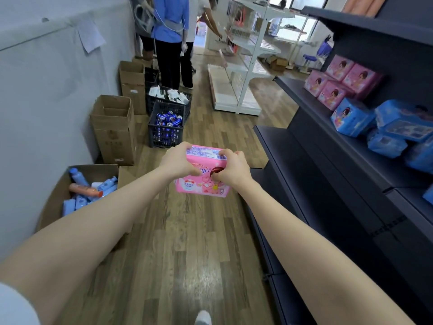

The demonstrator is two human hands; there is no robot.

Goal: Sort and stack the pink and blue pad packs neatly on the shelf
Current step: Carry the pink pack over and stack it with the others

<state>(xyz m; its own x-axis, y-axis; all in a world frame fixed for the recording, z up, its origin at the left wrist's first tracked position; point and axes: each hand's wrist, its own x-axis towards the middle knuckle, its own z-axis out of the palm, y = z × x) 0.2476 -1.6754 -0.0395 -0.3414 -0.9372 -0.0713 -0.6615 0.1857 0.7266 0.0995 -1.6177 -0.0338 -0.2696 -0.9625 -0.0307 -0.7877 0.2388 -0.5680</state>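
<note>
Mid-frame we've got one pink pad pack (203,171) held out over the wood floor (187,242), left hand (179,159) and right hand (230,168) both curled tight around its sides. Further right, blue packs (351,117) then pink packs (339,78) sit on the dark shelf (311,109).

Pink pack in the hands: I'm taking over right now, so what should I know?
Hands: the left hand and the right hand both grip one pink pack, held over the floor, left of the dark shelf.
On the shelf: pink packs are stacked at the far end; blue packs lie nearer in a loose heap.
Done: a pink group is started.
Left: put this pack with the pinks, then probably tidy the blues.
</note>
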